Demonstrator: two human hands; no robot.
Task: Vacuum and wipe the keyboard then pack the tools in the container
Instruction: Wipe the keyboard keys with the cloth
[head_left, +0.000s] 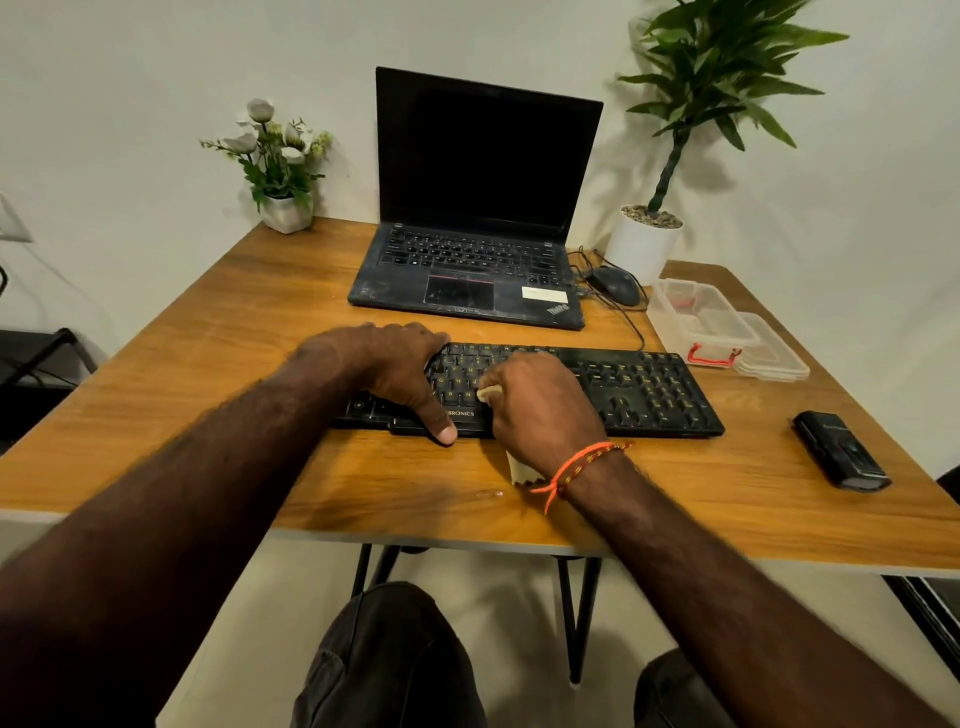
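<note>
In the head view, the wiping step looks to be in hand: the right hand is gripping a small pale cream cloth and pressing it onto the middle keys of the flat black plastic keyboard, which is lying across the near middle of the brown wooden table. The left hand is grasping the keyboard's left end, fingers curled over the far edge and thumb pressing the near edge, apparently bracing it. The small black handheld vacuum is lying well apart at the near right of the table, so the vacuuming is probably done. The clear plastic container with red clips is sitting open at the far right, its clear lid just beside it. The next move is likely calling for steady strokes rightward over the unwiped keys while the left hand is holding the board in place. Most of the cloth is hiding under the right hand, with only corners showing; the keyboard's left keys are covered by the left hand, and whatever is inside the container is too faint to make out.
</note>
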